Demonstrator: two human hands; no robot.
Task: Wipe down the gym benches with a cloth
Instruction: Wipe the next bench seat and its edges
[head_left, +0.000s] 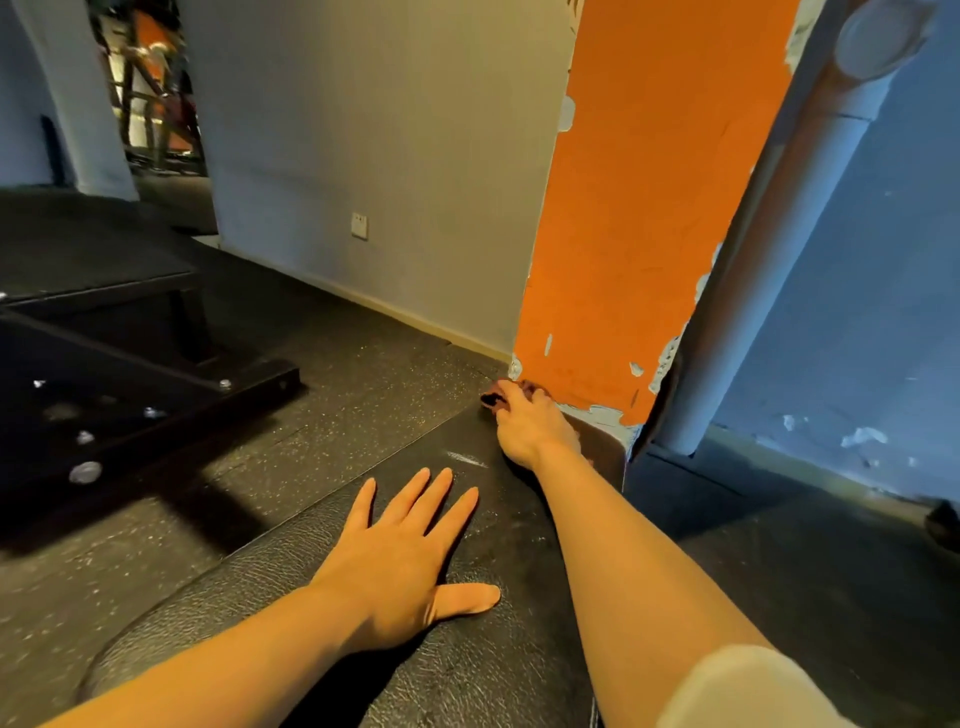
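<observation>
A black padded gym bench (483, 644) runs from the bottom of the view toward an orange pillar. My left hand (410, 551) lies flat on the pad with its fingers spread and straight. My right hand (530, 426) reaches to the far end of the bench and grips a small dark reddish cloth (496, 397), which peeks out past the fingers at the pad's far corner. Most of the cloth is hidden under the hand. A pale smear (467, 460) marks the pad between the two hands.
An orange pillar (649, 208) with chipped paint stands right at the bench's far end, with a white pipe (769, 270) beside it. Another black bench frame (135, 374) with bolts stands on the left. Speckled rubber flooring (337, 395) lies between them.
</observation>
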